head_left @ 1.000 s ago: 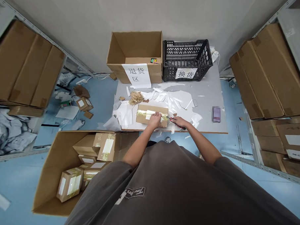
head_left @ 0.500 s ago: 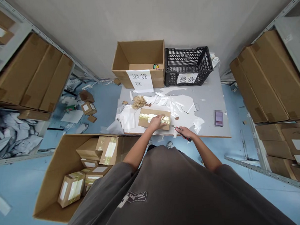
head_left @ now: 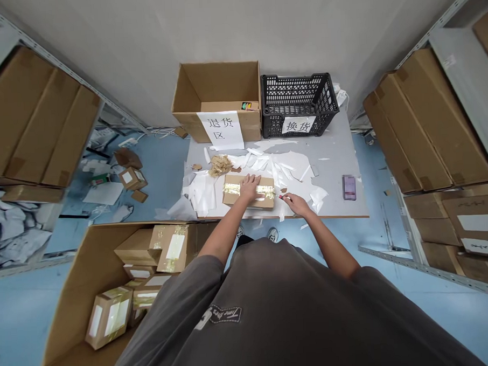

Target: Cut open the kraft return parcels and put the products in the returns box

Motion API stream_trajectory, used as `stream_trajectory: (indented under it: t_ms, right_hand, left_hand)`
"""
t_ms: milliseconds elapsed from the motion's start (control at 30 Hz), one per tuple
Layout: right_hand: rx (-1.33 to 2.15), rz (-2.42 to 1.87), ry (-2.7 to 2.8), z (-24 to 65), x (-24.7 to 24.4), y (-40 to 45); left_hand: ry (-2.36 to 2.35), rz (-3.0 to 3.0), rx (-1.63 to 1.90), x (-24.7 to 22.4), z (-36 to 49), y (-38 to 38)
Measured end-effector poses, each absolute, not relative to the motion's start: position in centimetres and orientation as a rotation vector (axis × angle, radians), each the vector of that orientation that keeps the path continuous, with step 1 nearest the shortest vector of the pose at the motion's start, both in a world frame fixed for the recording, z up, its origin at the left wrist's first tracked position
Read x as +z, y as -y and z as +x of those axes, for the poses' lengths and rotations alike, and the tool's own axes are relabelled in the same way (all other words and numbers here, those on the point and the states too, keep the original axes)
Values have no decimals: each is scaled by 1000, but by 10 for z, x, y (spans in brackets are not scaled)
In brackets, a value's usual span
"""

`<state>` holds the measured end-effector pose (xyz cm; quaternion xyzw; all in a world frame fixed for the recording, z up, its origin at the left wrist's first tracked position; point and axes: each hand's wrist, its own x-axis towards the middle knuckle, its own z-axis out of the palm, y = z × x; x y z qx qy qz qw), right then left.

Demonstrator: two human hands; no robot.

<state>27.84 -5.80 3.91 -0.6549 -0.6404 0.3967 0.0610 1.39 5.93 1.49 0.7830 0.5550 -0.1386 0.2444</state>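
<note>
A taped cardboard box (head_left: 232, 190) lies near the front edge of the table, with shiny clear tape running along its top. My left hand (head_left: 249, 189) rests on the top of this box, fingers spread over the tape and pressing on it. In my right hand (head_left: 296, 204) is a red and black utility knife (head_left: 282, 196), its handle mostly hidden by the fingers. The blade tip is at the right end of the box; whether it has cut into the tape is too small to tell.
Behind stand a labelled open carton (head_left: 176, 107) and a black plastic crate (head_left: 301, 113). Torn white paper (head_left: 204, 193) and crumpled brown paper (head_left: 220, 165) litter the table (head_left: 332, 163). A phone (head_left: 349, 187) lies right. A large carton (head_left: 71, 298) of parcels stands at lower left.
The knife has swung up and left to the right end of the box. My left hand has turned and now lies flatter across the box top.
</note>
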Motion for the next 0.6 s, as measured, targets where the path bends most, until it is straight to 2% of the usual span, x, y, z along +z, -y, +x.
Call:
stream_trajectory:
  t_ms: [100, 333, 600]
  right_hand:
    - [1161, -2009, 1951, 279, 42, 54]
    - [1124, -2127, 1995, 278, 39, 64]
    - [980, -2141, 2180, 271, 48, 51]
  left_hand:
    - [-1571, 2106, -380, 15, 20, -64]
    - [-1504, 2265, -67, 11, 6, -46]
    - [-1483, 2376, 30, 2, 2, -28]
